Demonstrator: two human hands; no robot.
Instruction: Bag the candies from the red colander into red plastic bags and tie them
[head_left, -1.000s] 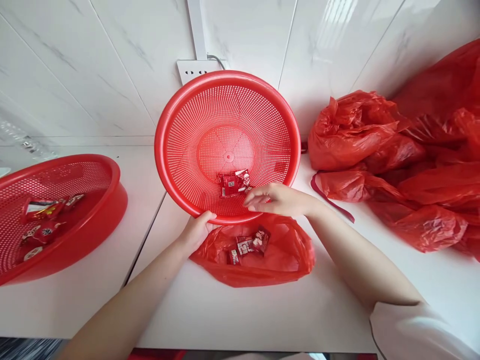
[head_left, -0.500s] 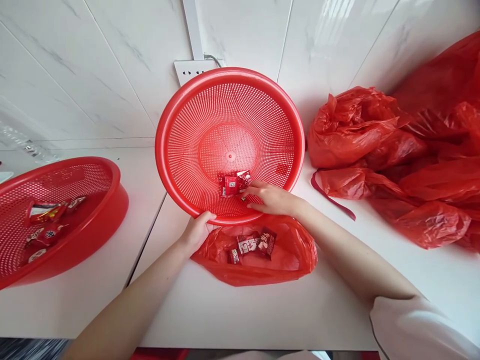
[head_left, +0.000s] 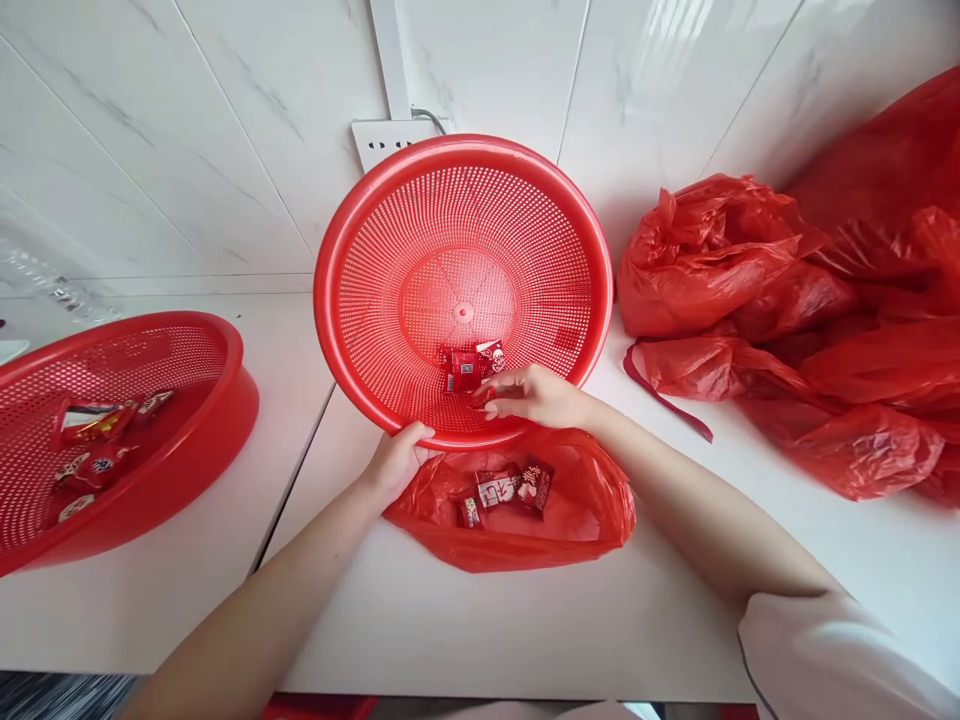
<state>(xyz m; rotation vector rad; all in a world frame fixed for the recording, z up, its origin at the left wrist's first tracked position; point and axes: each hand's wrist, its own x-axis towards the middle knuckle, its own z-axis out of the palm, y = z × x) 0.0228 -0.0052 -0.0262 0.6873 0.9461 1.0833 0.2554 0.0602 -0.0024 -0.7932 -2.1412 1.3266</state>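
Observation:
A red perforated plastic basket (head_left: 462,215) is tilted up with its mouth facing me. My left hand (head_left: 397,462) is closed on its lower left rim, thumb over the edge. Inside, red snack packets (head_left: 465,370) lie on the lower wall. My right hand (head_left: 536,395) reaches in over the lower right rim, thumb and fingers pinched on a small red packet (head_left: 480,402), mostly hidden by the fingertips. Below the rim, an opened red plastic bag (head_left: 510,553) holds several wrapped snacks (head_left: 499,490).
At the left, another red basket (head_left: 244,400) leans with several wrapped snacks in it. Crumpled red plastic bags (head_left: 750,260) and a dark red strap (head_left: 667,395) lie to the right. Behind are a power socket (head_left: 375,140) and a tiled wall. A clear plastic bottle (head_left: 67,295) lies at far left.
My right hand's fingers have drawn together around the small packet and lifted slightly, the knuckles bending more. The left hand, basket and bag stay nearly as they were.

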